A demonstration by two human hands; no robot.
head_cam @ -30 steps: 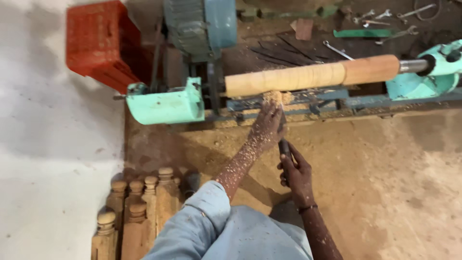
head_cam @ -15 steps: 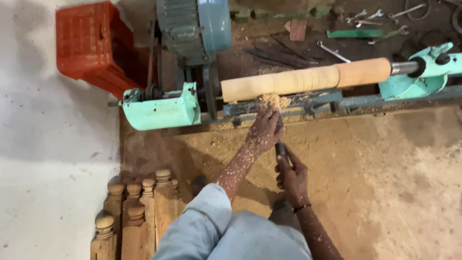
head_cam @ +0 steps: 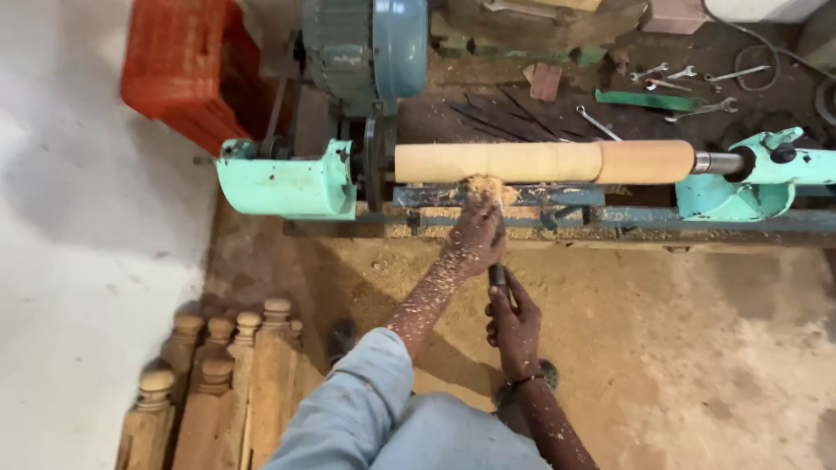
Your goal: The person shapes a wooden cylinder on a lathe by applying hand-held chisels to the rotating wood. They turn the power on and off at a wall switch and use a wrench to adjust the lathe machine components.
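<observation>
One long wooden cylinder is mounted between the ends of the green lathe, exactly as half a second earlier; only the view has shifted. The left hand, dusted with shavings, presses the turning tool down at the rest, just under the wood. The right hand stays clenched round the tool's handle. Finished turned posts lie near the left knee.

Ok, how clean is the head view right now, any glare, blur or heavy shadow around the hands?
Head view: even, soft daylight, no glare. The wooden cylinder looks smooth, grain unreadable. The left hand at the tool rest is soft under a puff of shavings. The right hand on the tool handle is sharper. Both arms cast soft shadows on the sawdust floor.
</observation>
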